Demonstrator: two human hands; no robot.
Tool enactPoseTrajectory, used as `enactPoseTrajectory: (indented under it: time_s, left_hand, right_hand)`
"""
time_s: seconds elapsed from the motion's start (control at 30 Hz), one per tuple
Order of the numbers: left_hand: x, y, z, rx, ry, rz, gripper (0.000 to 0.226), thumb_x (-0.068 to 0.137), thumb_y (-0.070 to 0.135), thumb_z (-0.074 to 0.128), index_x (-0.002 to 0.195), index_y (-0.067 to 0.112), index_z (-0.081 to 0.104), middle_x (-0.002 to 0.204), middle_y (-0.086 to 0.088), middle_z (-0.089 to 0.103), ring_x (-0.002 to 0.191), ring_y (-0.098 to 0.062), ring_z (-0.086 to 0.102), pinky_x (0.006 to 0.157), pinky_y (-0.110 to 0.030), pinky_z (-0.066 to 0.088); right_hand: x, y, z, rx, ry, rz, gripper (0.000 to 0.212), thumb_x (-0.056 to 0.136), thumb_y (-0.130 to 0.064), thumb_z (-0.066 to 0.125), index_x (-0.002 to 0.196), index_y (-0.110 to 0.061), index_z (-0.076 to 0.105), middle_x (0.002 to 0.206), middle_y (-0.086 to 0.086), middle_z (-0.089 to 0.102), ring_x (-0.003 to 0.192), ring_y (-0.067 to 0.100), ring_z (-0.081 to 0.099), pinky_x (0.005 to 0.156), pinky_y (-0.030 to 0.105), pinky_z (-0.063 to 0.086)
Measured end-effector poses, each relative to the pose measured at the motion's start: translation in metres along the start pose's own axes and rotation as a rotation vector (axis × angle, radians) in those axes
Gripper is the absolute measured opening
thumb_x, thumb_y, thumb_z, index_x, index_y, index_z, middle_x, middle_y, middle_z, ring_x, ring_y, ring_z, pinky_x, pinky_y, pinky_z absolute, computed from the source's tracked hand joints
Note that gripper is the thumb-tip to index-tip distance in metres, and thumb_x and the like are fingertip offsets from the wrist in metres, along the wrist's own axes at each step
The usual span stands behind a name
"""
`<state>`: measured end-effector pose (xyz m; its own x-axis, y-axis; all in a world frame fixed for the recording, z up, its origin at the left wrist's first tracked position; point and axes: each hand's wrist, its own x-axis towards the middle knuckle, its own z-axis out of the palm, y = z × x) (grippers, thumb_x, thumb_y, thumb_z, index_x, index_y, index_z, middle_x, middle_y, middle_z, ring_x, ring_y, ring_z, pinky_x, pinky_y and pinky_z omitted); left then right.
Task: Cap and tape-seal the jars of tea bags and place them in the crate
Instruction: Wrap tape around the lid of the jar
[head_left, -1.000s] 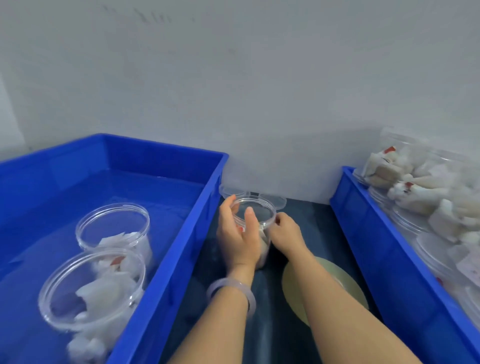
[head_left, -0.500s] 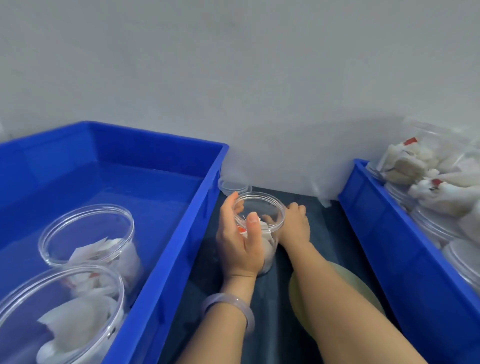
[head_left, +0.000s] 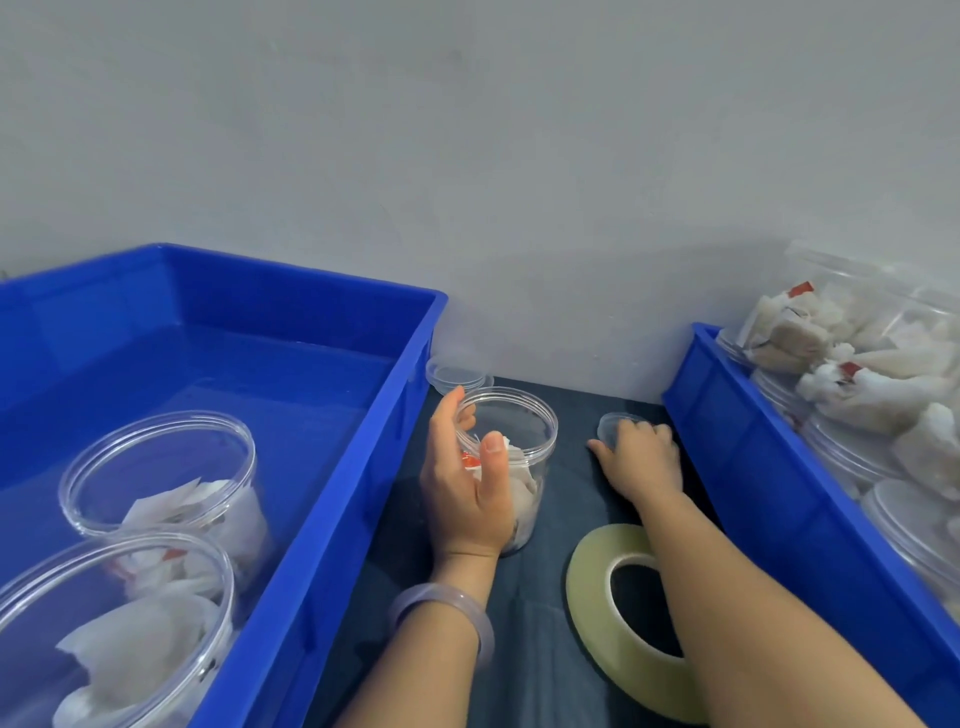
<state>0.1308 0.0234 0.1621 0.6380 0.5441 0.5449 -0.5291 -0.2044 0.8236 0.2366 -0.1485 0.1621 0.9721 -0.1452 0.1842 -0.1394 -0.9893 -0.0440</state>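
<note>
The fingers (head_left: 493, 457) of your left hand (head_left: 465, 499) are curled round the open jar of tea bags (head_left: 524, 431), thumb on its near wall, holding it upright on the dark bench (head_left: 566, 499) at the centre of the frame. The fingers (head_left: 631, 434) of your right hand (head_left: 641, 460) are curled over a clear lid (head_left: 609, 423) just right of the jar and apart from it; I cannot tell whether the lid is off the bench.

You are at the capping step. The next move calls for carrying the lid over the mouth, setting it level and closing it down while your left hand steadies the jar.

The tape roll (head_left: 589, 592) lies flat near the bottom of the frame, partly under your right forearm, ready for sealing. Blue crates stand at the left (head_left: 374, 467) and right (head_left: 779, 467), both holding jars.
</note>
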Motion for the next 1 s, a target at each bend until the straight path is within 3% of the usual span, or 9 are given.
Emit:
enactPoseTrajectory:
  time_s: [0.1,0.2,0.27,0.33,0.43,0.53,0.63,0.8,1.0]
  left_hand:
    - [0.000,0.000,-0.001,0.003,-0.005,0.006,0.071,0.082,0.053,0.035,0.130,0.005,0.052,0.116,-0.011,0.063,0.105,-0.019,0.061,0.083,-0.012,0.044]
    - [-0.001,0.000,-0.002,-0.009,-0.005,-0.007,0.071,0.082,0.053,0.034,0.132,0.006,0.051,0.119,-0.011,0.063,0.108,-0.019,0.060,0.086,-0.015,0.044]
    - [-0.001,0.001,-0.003,-0.035,0.004,-0.021,0.070,0.083,0.051,0.032,0.132,0.005,0.051,0.119,-0.007,0.062,0.109,-0.019,0.060,0.087,-0.019,0.046]
    - [-0.002,0.002,-0.003,-0.063,0.010,-0.038,0.070,0.084,0.051,0.029,0.132,0.004,0.051,0.115,-0.001,0.060,0.109,-0.018,0.060,0.088,-0.028,0.050]
    - [-0.003,0.002,-0.004,-0.088,-0.009,-0.059,0.072,0.084,0.050,0.024,0.131,0.003,0.051,0.116,-0.006,0.062,0.110,-0.019,0.061,0.089,-0.029,0.050]
    - [-0.005,0.003,-0.005,-0.116,-0.025,-0.079,0.072,0.085,0.052,0.022,0.129,0.004,0.052,0.113,-0.002,0.062,0.109,-0.017,0.061,0.090,-0.023,0.049]
    - [-0.009,0.001,-0.006,-0.115,-0.048,-0.073,0.070,0.087,0.052,0.020,0.128,0.006,0.053,0.112,0.001,0.061,0.107,-0.012,0.061,0.088,-0.012,0.045]
    - [-0.015,0.005,-0.008,-0.138,-0.051,-0.074,0.065,0.089,0.049,0.020,0.123,0.008,0.058,0.107,0.005,0.063,0.099,0.009,0.058,0.082,-0.006,0.042]
    - [-0.016,0.006,-0.010,-0.183,-0.052,-0.108,0.063,0.090,0.048,0.024,0.119,0.006,0.060,0.099,0.017,0.064,0.093,0.016,0.058,0.075,-0.003,0.042]
  right_hand:
    - [-0.014,-0.018,-0.005,0.190,0.111,-0.118,0.031,0.102,-0.030,0.038,0.111,-0.009,0.059,0.116,0.013,0.058,0.108,0.030,0.049,0.086,0.038,0.042]
    - [-0.024,-0.046,-0.041,0.986,0.307,0.083,0.031,0.103,-0.028,0.033,0.089,-0.011,0.056,0.097,0.013,0.058,0.085,0.026,0.057,0.066,0.031,0.043]
    - [-0.030,-0.059,-0.072,1.522,0.232,0.301,0.034,0.100,-0.035,0.040,0.077,-0.013,0.053,0.073,0.005,0.058,0.057,0.015,0.056,0.046,0.021,0.040]
    - [-0.035,-0.060,-0.092,1.665,0.058,0.321,0.035,0.091,-0.044,0.058,0.078,-0.012,0.058,0.056,-0.002,0.050,0.043,0.008,0.045,0.040,0.017,0.034]
    - [-0.039,-0.045,-0.096,1.662,-0.185,0.252,0.036,0.084,-0.039,0.070,0.099,-0.007,0.066,0.080,0.004,0.053,0.071,0.016,0.049,0.059,0.027,0.043]
    - [-0.049,-0.043,-0.092,1.646,-0.368,0.218,0.031,0.087,-0.042,0.065,0.081,-0.012,0.067,0.080,0.004,0.054,0.070,0.016,0.050,0.054,0.022,0.046]
    - [-0.061,-0.060,-0.087,1.125,-0.220,0.073,0.038,0.088,-0.046,0.062,0.073,-0.011,0.062,0.072,0.007,0.057,0.064,0.020,0.051,0.059,0.025,0.043]
    - [-0.073,-0.067,-0.097,1.060,0.021,-0.261,0.015,0.092,-0.018,0.061,0.099,-0.019,0.073,0.084,-0.016,0.067,0.072,-0.009,0.058,0.064,0.003,0.042]
    - [-0.095,-0.084,-0.118,0.629,-0.115,-0.363,0.047,0.090,-0.053,0.050,0.075,-0.011,0.065,0.069,0.003,0.060,0.066,0.017,0.050,0.051,0.019,0.037]
